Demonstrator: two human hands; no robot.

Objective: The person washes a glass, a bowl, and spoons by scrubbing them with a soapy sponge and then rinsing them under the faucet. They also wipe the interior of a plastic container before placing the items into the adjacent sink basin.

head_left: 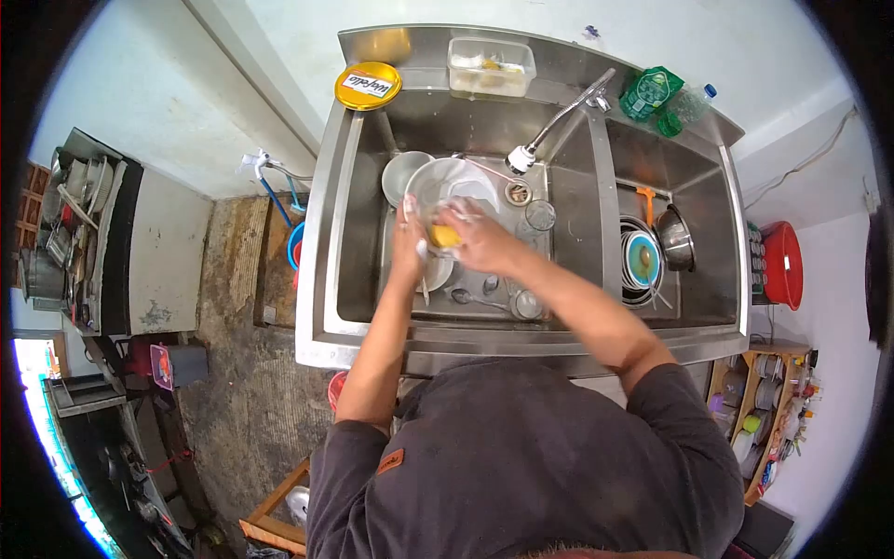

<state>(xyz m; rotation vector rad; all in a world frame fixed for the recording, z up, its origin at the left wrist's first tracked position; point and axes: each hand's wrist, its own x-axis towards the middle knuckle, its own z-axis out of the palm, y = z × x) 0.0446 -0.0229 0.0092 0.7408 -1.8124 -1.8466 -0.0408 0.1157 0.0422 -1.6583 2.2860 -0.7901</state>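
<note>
Dark shirt (549, 438) fronting a steel sink (321, 233), the left hand (407, 244) grips a clear bowl's (430, 184) side, apparently to steady it over the crockery, while the right hand (486, 242) holds a yellow sponge (445, 236) close against it.

we see smooth, softly shiny metal on the sink (610, 200), clear glossy plastic on the bottle (691, 104), matt dark cloth on the shirt (549, 456), and rough, worn, matt floor (251, 401).
</note>
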